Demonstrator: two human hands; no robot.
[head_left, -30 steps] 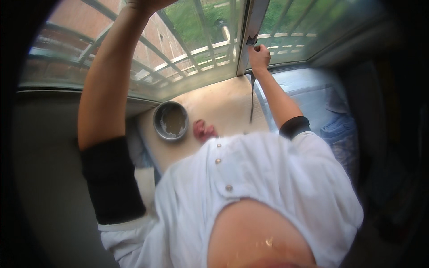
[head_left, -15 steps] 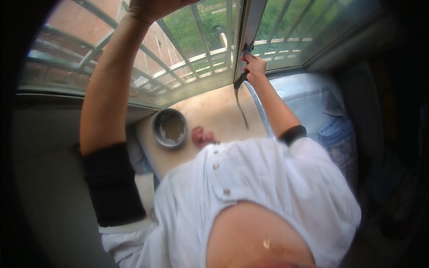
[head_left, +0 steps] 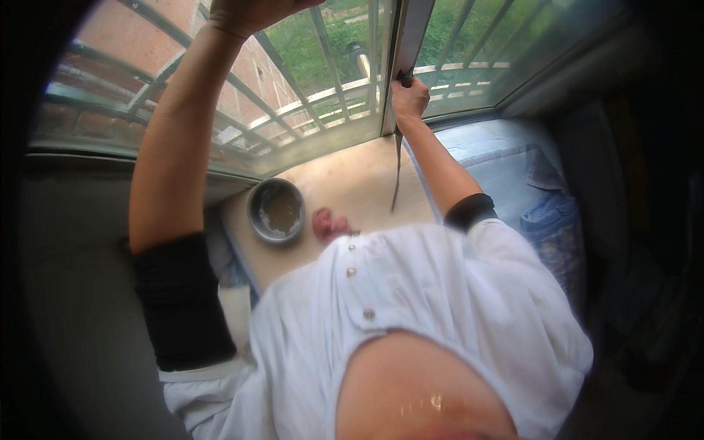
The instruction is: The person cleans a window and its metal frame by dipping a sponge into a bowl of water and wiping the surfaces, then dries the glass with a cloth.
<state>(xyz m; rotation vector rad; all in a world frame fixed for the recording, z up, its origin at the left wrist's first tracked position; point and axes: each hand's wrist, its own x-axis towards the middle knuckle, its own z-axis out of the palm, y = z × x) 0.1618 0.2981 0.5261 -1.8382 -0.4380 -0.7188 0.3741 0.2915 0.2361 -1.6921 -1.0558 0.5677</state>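
Note:
My left hand point(head_left: 246, 10) is raised at the top edge, against the barred window point(head_left: 323, 59); its fingers are mostly cut off. On the upright middle frame point(head_left: 409, 44) of the window, my right hand point(head_left: 411, 95) is closed around a small black object point(head_left: 404, 75), possibly a latch or the top of a strap. A thin dark strap point(head_left: 397, 169) dangles below that hand over a pale board point(head_left: 352, 169).
On the board stand a grey metal bowl point(head_left: 276, 210) of murky water and a crumpled red cloth point(head_left: 330, 224). Light blue fabric point(head_left: 499, 154) lies to the right. Bars, a brick wall and greenery show through the glass.
My right hand first dipped along the frame with the black object, then rose a little and sits slightly further left. My left hand has barely moved since half a second ago.

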